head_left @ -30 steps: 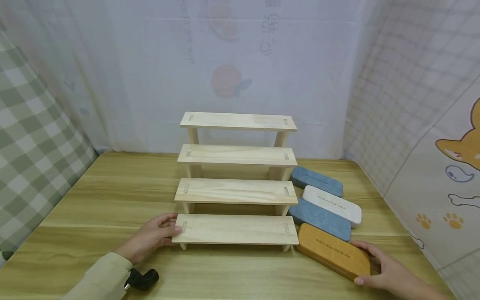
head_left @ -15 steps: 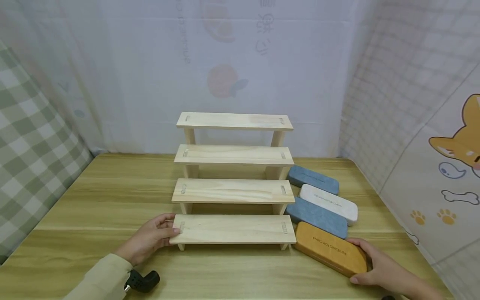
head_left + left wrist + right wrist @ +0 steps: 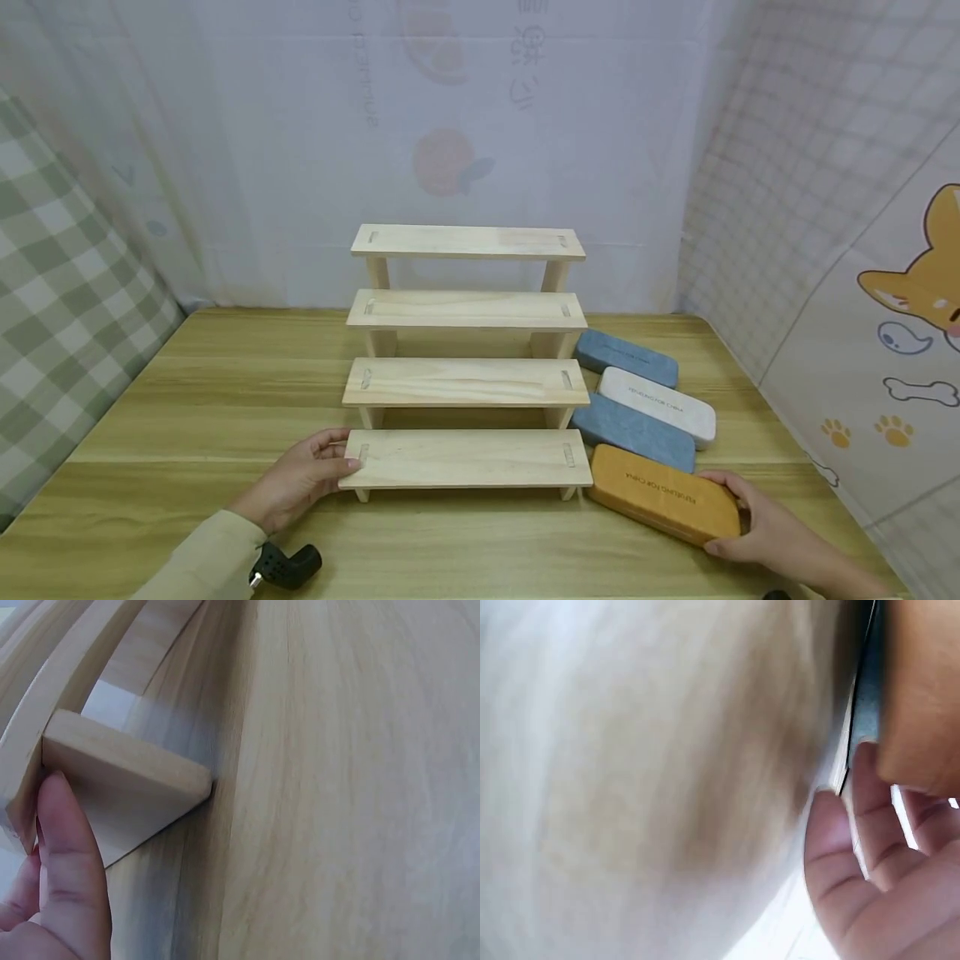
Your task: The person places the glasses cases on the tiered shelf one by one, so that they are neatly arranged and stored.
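Note:
A stepped wooden display stand (image 3: 468, 458) with several pale boards stands on the table. My left hand (image 3: 292, 483) pinches the left end of its lowest board; in the left wrist view the thumb (image 3: 67, 847) presses against the board beside a leg. To the right of the stand lies an orange glasses case (image 3: 667, 496) with printed lettering. My right hand (image 3: 765, 525) holds its right end, thumb at the near corner and fingers at the far one. The right wrist view is blurred and shows only part of the orange case (image 3: 926, 682) by the fingers.
Behind the orange case lie a blue case (image 3: 637, 432), a white case (image 3: 660, 406) and another blue case (image 3: 626, 358), close together beside the stand. A patterned cloth (image 3: 847, 367) borders the right side, and a checked cloth (image 3: 67, 308) the left.
The right end of the orange case has shifted slightly to the right with my right hand. My left hand keeps its place on the board. The head view has turned slightly.

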`<state>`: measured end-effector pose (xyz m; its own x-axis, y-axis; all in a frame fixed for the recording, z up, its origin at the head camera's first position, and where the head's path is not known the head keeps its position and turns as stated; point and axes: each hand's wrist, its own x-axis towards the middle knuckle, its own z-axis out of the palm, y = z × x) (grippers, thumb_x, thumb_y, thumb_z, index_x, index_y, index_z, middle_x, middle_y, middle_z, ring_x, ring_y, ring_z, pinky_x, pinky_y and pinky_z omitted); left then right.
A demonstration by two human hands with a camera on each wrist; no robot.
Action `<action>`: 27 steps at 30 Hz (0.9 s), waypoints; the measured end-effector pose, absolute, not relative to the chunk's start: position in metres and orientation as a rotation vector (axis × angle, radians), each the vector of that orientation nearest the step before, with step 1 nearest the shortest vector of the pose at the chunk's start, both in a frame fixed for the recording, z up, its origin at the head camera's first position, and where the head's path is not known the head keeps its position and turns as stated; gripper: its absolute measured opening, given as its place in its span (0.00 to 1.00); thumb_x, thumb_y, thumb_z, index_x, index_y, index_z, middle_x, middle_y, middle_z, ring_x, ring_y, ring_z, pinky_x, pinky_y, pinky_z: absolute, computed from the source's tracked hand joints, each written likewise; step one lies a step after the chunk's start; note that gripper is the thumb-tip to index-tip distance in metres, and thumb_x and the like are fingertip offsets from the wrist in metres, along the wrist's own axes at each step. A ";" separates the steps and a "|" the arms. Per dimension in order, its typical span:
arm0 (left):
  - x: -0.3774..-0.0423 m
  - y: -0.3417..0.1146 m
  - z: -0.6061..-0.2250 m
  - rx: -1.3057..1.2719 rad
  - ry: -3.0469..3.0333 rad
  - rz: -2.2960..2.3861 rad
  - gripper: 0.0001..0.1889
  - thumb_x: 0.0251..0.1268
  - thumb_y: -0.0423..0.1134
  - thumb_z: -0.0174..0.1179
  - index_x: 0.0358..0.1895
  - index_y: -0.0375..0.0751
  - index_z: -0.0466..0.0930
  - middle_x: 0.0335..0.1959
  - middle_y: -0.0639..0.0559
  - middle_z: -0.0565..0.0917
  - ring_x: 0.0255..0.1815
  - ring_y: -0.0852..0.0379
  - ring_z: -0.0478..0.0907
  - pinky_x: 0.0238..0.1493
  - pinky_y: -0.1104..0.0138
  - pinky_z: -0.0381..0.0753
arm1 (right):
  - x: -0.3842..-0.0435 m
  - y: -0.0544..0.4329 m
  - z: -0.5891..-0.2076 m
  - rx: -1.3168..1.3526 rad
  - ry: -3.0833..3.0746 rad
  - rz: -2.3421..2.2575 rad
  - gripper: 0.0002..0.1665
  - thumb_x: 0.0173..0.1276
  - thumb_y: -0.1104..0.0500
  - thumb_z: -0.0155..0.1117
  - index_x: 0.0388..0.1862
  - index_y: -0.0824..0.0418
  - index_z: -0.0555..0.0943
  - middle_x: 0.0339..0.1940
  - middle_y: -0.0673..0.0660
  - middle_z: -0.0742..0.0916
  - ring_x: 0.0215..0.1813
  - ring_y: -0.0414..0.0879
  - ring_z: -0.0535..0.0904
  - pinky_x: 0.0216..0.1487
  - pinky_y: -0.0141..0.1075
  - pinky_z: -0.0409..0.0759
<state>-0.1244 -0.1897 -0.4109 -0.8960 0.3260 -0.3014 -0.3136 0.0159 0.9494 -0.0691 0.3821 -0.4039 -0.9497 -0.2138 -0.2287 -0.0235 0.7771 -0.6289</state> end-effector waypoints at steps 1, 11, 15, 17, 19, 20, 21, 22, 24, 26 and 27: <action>-0.124 -0.190 -0.411 0.007 1.856 1.935 0.39 0.65 0.29 0.58 0.71 0.21 0.43 0.47 0.46 0.75 0.44 0.58 0.77 0.47 0.67 0.80 | -0.069 0.382 -0.403 -0.168 2.697 -0.925 0.47 0.52 0.59 0.75 0.68 0.67 0.63 0.55 0.64 0.77 0.45 0.43 0.73 0.39 0.37 0.72; -0.126 -0.188 -0.413 0.005 1.839 1.924 0.40 0.66 0.32 0.58 0.72 0.21 0.41 0.52 0.42 0.74 0.46 0.58 0.77 0.49 0.66 0.79 | -0.065 0.386 -0.392 -0.351 2.774 -1.093 0.42 0.50 0.67 0.74 0.64 0.63 0.67 0.51 0.38 0.77 0.43 0.31 0.72 0.37 0.29 0.72; -0.127 -0.188 -0.413 0.010 1.819 1.933 0.40 0.67 0.32 0.57 0.71 0.22 0.41 0.53 0.42 0.74 0.46 0.58 0.78 0.48 0.67 0.80 | -0.065 0.392 -0.384 -0.405 2.770 -1.135 0.41 0.52 0.68 0.71 0.64 0.56 0.67 0.49 0.36 0.77 0.42 0.33 0.72 0.36 0.30 0.71; -0.127 -0.189 -0.413 0.018 1.811 1.941 0.39 0.67 0.32 0.57 0.71 0.22 0.42 0.52 0.43 0.75 0.46 0.58 0.78 0.48 0.67 0.80 | -0.065 0.395 -0.379 -0.395 2.785 -1.127 0.41 0.52 0.68 0.72 0.65 0.53 0.67 0.49 0.37 0.77 0.41 0.33 0.72 0.35 0.29 0.71; -0.127 -0.189 -0.413 0.022 1.806 1.947 0.39 0.67 0.32 0.57 0.71 0.21 0.42 0.52 0.43 0.75 0.46 0.59 0.78 0.48 0.67 0.80 | -0.065 0.397 -0.375 -0.404 2.804 -1.122 0.42 0.53 0.69 0.72 0.65 0.49 0.66 0.48 0.37 0.77 0.41 0.33 0.73 0.35 0.28 0.73; -0.127 -0.189 -0.413 0.024 1.805 1.948 0.39 0.67 0.32 0.57 0.71 0.21 0.42 0.51 0.44 0.75 0.46 0.59 0.78 0.48 0.67 0.80 | -0.066 0.398 -0.373 -0.418 2.815 -1.127 0.43 0.52 0.70 0.72 0.64 0.48 0.66 0.48 0.38 0.77 0.41 0.33 0.74 0.35 0.28 0.73; -0.127 -0.189 -0.413 0.022 1.803 1.951 0.39 0.67 0.32 0.57 0.71 0.21 0.42 0.51 0.44 0.75 0.46 0.59 0.78 0.48 0.67 0.80 | -0.067 0.399 -0.371 -0.426 2.822 -1.141 0.44 0.52 0.70 0.71 0.64 0.45 0.66 0.48 0.38 0.77 0.41 0.33 0.74 0.35 0.27 0.73; -0.126 -0.190 -0.413 0.022 1.804 1.950 0.39 0.67 0.32 0.57 0.71 0.21 0.42 0.51 0.44 0.75 0.45 0.59 0.78 0.47 0.67 0.80 | -0.067 0.400 -0.370 -0.435 2.824 -1.152 0.45 0.53 0.71 0.71 0.64 0.42 0.65 0.48 0.37 0.77 0.41 0.33 0.74 0.35 0.27 0.73; -0.126 -0.190 -0.413 0.019 1.803 1.952 0.39 0.67 0.31 0.57 0.71 0.21 0.42 0.50 0.44 0.76 0.45 0.59 0.78 0.47 0.67 0.80 | -0.070 0.401 -0.366 -0.465 2.834 -1.176 0.48 0.52 0.73 0.70 0.64 0.38 0.64 0.48 0.37 0.77 0.41 0.33 0.74 0.35 0.26 0.73; -0.125 -0.190 -0.414 0.015 1.800 1.956 0.39 0.66 0.31 0.57 0.71 0.21 0.42 0.50 0.44 0.76 0.45 0.59 0.78 0.47 0.67 0.80 | -0.073 0.401 -0.362 -0.482 2.850 -1.196 0.50 0.50 0.75 0.70 0.64 0.36 0.63 0.48 0.36 0.76 0.41 0.33 0.74 0.35 0.25 0.73; -0.125 -0.190 -0.414 0.013 1.800 1.957 0.39 0.66 0.31 0.57 0.70 0.21 0.42 0.50 0.45 0.76 0.45 0.59 0.78 0.47 0.67 0.80 | -0.074 0.400 -0.360 -0.489 2.852 -1.208 0.51 0.50 0.75 0.70 0.64 0.36 0.63 0.48 0.36 0.76 0.41 0.33 0.74 0.35 0.25 0.73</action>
